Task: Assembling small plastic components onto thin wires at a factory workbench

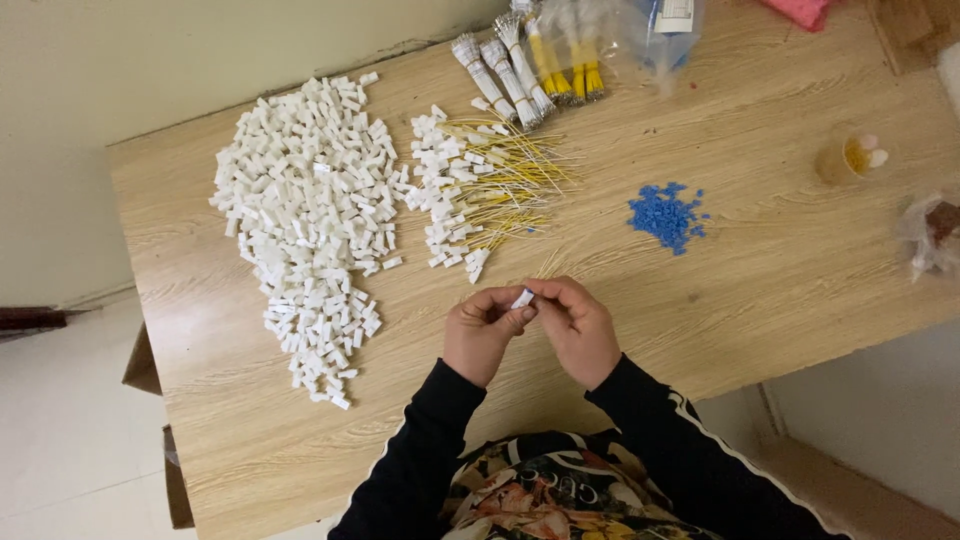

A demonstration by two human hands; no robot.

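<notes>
My left hand and my right hand meet near the table's front edge, fingertips pinched together on one small white plastic connector. Thin yellow wires stick out just beyond my fingers. A big heap of loose white connectors covers the table to the left. Beyond my hands lies a pile of connectors with yellow wires fitted. A small heap of blue plastic bits lies to the right.
Bundles of white and yellow wires and a clear plastic bag lie at the wooden table's far edge. A small clear cup and a crumpled bag sit at right. A cardboard box stands on the floor at left.
</notes>
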